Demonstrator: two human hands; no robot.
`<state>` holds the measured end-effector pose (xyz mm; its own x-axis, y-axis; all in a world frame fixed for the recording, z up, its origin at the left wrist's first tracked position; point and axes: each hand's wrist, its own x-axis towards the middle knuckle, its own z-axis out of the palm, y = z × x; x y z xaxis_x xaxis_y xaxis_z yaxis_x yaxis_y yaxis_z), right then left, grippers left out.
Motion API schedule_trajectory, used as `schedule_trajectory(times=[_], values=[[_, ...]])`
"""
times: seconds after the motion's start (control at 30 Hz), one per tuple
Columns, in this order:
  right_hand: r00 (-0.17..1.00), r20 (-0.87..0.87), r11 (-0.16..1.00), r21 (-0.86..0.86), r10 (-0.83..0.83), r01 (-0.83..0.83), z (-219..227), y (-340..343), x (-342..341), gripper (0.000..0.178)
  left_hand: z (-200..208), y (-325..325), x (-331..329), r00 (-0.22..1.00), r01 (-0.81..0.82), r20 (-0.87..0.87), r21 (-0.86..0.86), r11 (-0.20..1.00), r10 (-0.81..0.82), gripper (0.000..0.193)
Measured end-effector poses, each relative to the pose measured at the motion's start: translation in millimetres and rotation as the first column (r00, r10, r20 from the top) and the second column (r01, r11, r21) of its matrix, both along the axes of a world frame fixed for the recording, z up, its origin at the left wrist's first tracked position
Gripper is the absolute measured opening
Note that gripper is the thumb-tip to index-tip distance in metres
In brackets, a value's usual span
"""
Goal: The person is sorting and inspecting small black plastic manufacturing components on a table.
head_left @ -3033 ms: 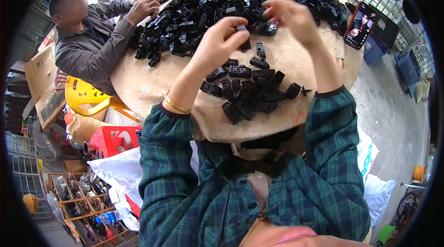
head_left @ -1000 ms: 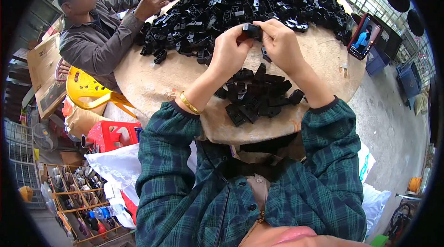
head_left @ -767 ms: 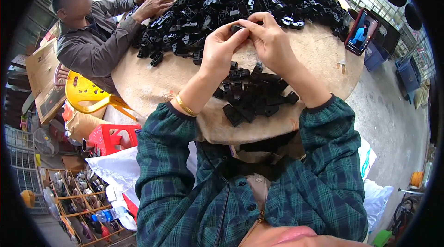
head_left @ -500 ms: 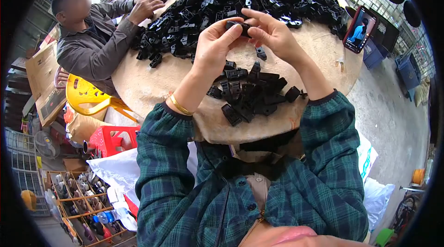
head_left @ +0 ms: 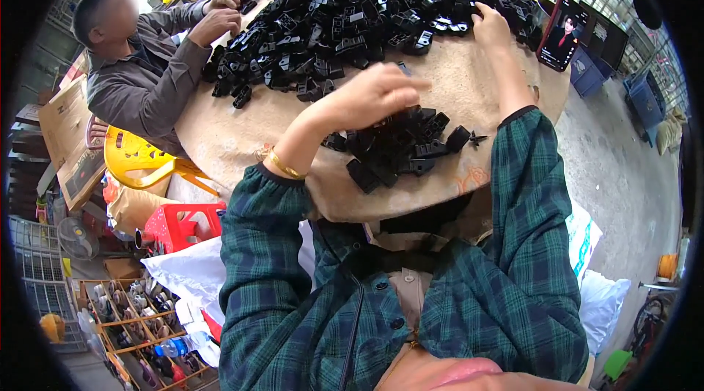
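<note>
A large heap of small black plastic parts (head_left: 345,6), shaped like clips or buckles, covers the far side of the table. My right hand (head_left: 491,28) reaches to the heap's near right edge, thumb and forefinger apart beside the black pieces. Over a smaller pile of the same parts (head_left: 411,149), close to the table's front edge, hovers my left hand (head_left: 370,96). Its fingers point right, slightly blurred, and no part shows in them. The left hand hides the back of the small pile.
The round table (head_left: 242,134) has a tan cloth-like top. A phone (head_left: 563,32) with a lit screen stands at its right edge. Another person (head_left: 139,61) works at the heap on the left. A yellow chair (head_left: 139,160) and red stool (head_left: 183,226) stand at left.
My hands, together on a black part half a second ago, have separated. The left came down and nearer over the small pile without a visible part; the right went out to the large heap.
</note>
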<state>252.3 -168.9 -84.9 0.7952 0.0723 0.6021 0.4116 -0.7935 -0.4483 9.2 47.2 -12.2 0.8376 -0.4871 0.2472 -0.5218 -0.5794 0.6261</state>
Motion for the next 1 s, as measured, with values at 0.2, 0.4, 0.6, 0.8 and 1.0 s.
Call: schedule_trajectory(times=[0.2, 0.4, 0.6, 0.8, 1.0], values=[[0.999, 0.048, 0.999, 0.037, 0.001, -0.003, 8.5, 1.6, -15.4, 0.032, -27.1, 1.1, 26.5, 0.906, -0.208, 0.414, 0.262, 0.942, 0.085, 0.029], [0.985, 0.127, 0.948, 0.28, 0.119, -0.15, 44.3, 17.8, -52.0, 0.036, -20.8, 0.0, 23.8, 0.879, -0.412, 0.228, -0.074, 0.908, 0.418, 0.022], [0.569, -0.022, 0.541, 0.337, 0.822, -0.77, 74.2, 69.2, -146.1, 0.032, -9.7, 22.6, 23.4, 0.884, -0.467, -0.409, -0.764, 0.446, 0.225, 0.027], [0.524, 0.024, 0.463, 0.438, 0.851, -0.771, 76.1, 70.1, -162.6, 0.032, -4.9, 18.2, 19.0, 0.939, -0.343, -0.306, -0.853, 0.393, 0.154, 0.032], [0.555, 0.129, 0.508, 0.278, 0.822, -0.816, 79.9, 68.5, -165.3, 0.032, 4.7, 20.1, 10.5, 0.894, -0.446, -0.341, -0.739, 0.505, 0.291, 0.03]])
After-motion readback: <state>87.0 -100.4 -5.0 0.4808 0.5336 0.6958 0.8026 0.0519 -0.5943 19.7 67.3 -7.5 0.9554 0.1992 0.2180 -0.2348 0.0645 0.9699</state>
